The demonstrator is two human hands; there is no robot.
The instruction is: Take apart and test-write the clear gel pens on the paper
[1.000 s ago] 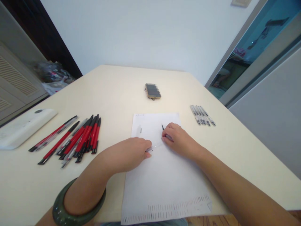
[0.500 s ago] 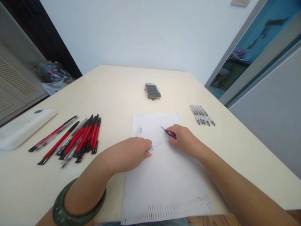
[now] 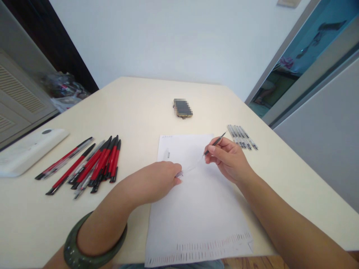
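Observation:
My left hand [image 3: 165, 177] rests over the white sheet of paper [image 3: 196, 209], its thumb and fingers closed on a clear pen barrel [image 3: 192, 169] that points to the right. In my right hand [image 3: 224, 155], thumb and fingers pinch a thin dark pen part [image 3: 215, 142] with a pointed end tilted up to the right. Its lower end is close to the barrel's open end; whether they touch I cannot tell. A translucent pen piece [image 3: 168, 154] with a small grey mark lies on the paper beyond my left hand. Short pen strokes line the sheet's near edge.
Several red-and-black pens [image 3: 98, 164], with clear ones among them, lie in a pile at the left. A white device [image 3: 30, 151] is beyond them. Several clear pens [image 3: 241, 137] lie in a row at the right. A blurred dark object [image 3: 183, 108] sits farther back.
My right hand has moved to the right and turned over. The dark pen part's point now faces up and right instead of left. My left hand stays nearly still with the barrel.

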